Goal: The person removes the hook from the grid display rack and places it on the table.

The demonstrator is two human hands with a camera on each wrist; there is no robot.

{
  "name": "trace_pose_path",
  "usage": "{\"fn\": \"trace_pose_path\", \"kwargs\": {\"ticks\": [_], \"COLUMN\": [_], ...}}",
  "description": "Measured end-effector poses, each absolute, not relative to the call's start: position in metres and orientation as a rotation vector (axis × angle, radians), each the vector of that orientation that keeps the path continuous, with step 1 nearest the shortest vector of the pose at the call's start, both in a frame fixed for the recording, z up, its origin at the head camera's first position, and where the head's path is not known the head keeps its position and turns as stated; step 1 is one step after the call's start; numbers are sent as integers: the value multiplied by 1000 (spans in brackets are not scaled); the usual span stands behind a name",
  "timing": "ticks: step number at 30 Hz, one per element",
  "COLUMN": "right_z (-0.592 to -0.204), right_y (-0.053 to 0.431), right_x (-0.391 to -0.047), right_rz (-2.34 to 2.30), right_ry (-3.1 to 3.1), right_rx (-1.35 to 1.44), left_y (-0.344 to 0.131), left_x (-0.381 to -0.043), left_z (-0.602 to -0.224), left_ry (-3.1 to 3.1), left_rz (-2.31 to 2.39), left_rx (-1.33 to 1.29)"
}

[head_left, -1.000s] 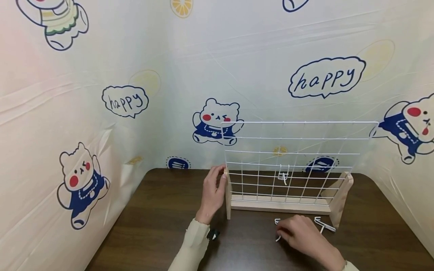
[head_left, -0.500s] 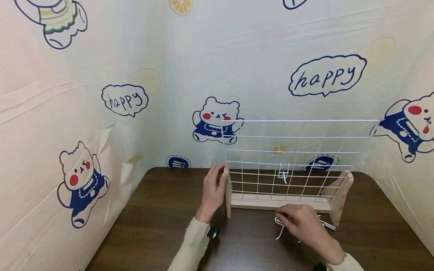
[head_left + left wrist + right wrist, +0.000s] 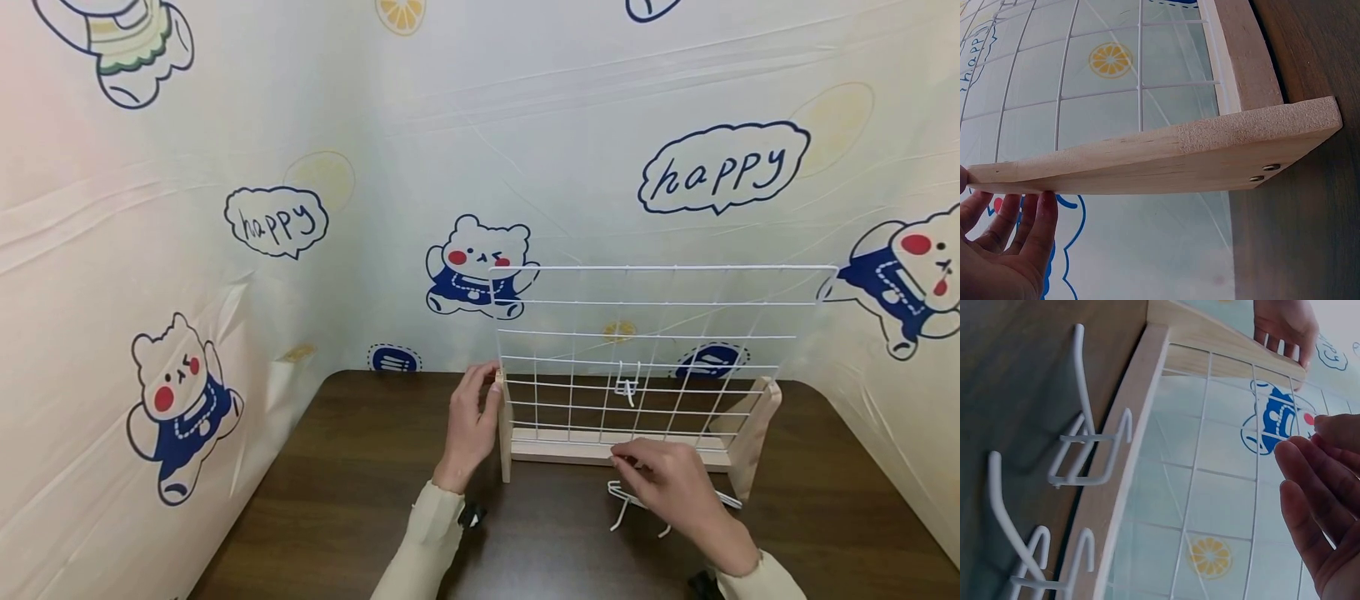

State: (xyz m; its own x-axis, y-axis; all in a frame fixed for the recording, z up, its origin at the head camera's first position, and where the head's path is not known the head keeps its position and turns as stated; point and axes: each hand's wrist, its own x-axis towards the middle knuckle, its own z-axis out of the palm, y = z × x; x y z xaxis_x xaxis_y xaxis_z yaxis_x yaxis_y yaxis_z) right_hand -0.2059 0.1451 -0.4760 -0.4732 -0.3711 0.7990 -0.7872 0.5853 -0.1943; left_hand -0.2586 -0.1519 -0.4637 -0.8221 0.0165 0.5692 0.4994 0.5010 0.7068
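Observation:
A white wire grid rack with a wooden base and side panels stands upright on the table. My left hand holds the top of its left side panel, thumb on one side and fingers on the other. In front of the rack's base is my right hand, fingers bent and fingertips close together, with nothing visible in them. White wire hooks lie on the table below it, partly hidden by the hand in the head view. Another white hook hangs on the grid near its middle.
The dark wooden table extends on both sides of the rack. Behind and beside it hangs a pale printed curtain with bears and lemon slices. The right side panel stands beyond my right hand.
My right hand has risen off the hooks and moved forward toward the rack's base, uncovering more of the hooks on the table. The left hand keeps its hold on the side panel.

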Motion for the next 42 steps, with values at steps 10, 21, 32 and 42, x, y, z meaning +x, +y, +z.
{"fn": "trace_pose_path", "kwargs": {"ticks": [10, 21, 32, 42], "right_z": [-465, -458, -451, -447], "right_y": [145, 149, 152, 155], "right_x": [-212, -216, -220, -222], "right_rz": [716, 750, 760, 785], "right_ry": [-2038, -2058, -2044, -2006], "right_rx": [895, 854, 789, 790], "left_y": [-152, -152, -153, -152], "left_x": [-259, -259, -261, -259], "left_z": [-464, -465, -466, -464], "left_ry": [-2246, -2244, -2251, -2243], "left_rz": [-1288, -1283, -1300, -1287], "left_rx": [-419, -430, -413, -427]}}
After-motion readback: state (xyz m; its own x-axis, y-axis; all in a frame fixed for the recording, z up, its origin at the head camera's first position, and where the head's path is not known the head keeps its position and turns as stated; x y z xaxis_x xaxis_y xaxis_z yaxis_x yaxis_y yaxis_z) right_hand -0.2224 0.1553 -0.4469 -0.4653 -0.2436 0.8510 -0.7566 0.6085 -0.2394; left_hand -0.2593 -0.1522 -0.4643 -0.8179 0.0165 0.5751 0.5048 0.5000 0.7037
